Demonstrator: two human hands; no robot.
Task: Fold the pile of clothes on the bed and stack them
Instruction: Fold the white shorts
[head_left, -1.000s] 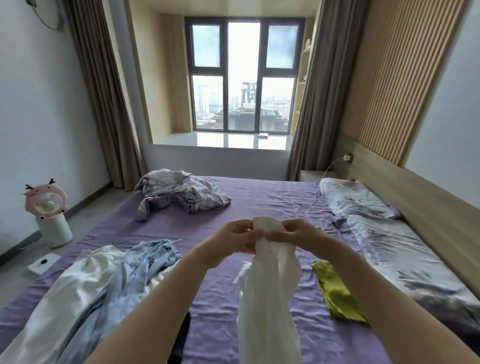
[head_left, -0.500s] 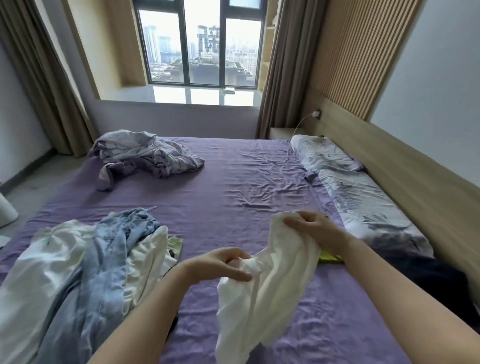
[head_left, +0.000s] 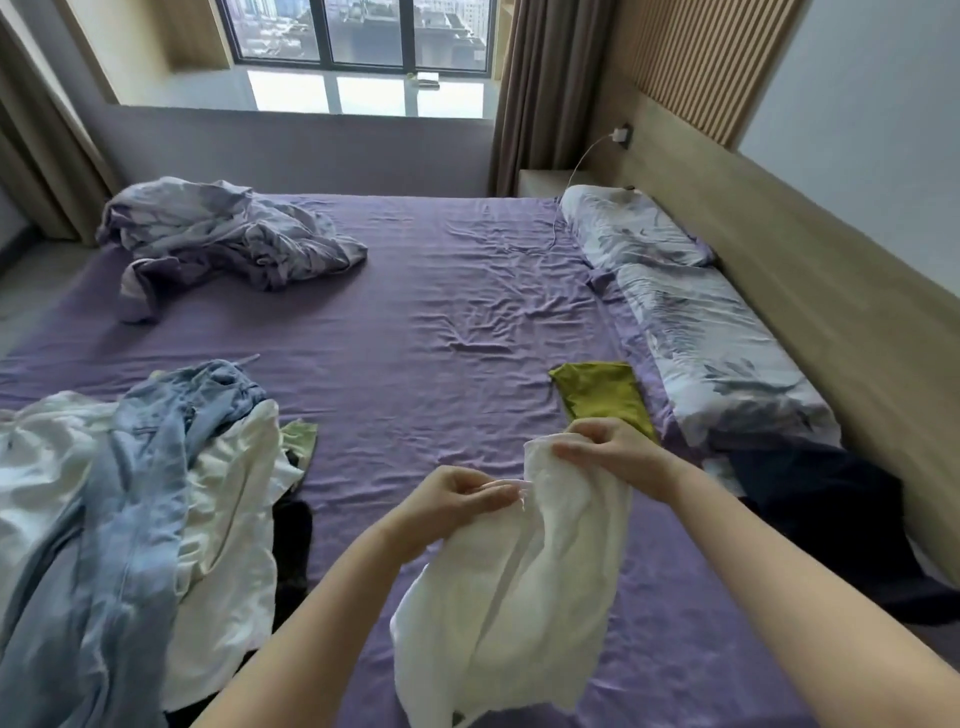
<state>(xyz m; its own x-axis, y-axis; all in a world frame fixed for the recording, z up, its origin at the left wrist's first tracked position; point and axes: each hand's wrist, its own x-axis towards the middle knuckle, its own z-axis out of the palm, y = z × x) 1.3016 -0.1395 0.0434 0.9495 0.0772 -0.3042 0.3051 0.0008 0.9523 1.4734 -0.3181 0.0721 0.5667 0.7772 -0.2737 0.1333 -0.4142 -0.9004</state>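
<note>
Both hands are on one white garment (head_left: 519, 582), held up over the near part of the bed (head_left: 415, 332): the right hand (head_left: 613, 457) pinches its upper edge, fingers curled round the cloth, while the left hand (head_left: 457, 499) grips the edge a little lower and to the left, fingertips closed on the fabric. The rest of the garment hangs bunched and creased below the hands, not yet spread, so the step in hand looks like finding the corners or seam and opening the piece out before any fold is made (what kind of garment it is cannot be told from here). The next move probably calls for drawing the hands apart along that top edge until the cloth hangs flat, then laying it on the bare purple sheet in front. The unfolded pile (head_left: 119, 499) lies at the left of the bed, a blue denim piece (head_left: 145, 467) draped over white ones, so most of the task seems to remain. A yellow-green item (head_left: 597, 389) lies flat just beyond the right hand, beside the pillows (head_left: 701, 332), and may be the start of the stack. A crumpled quilt (head_left: 223, 234) sits at the far left corner, well apart.
</note>
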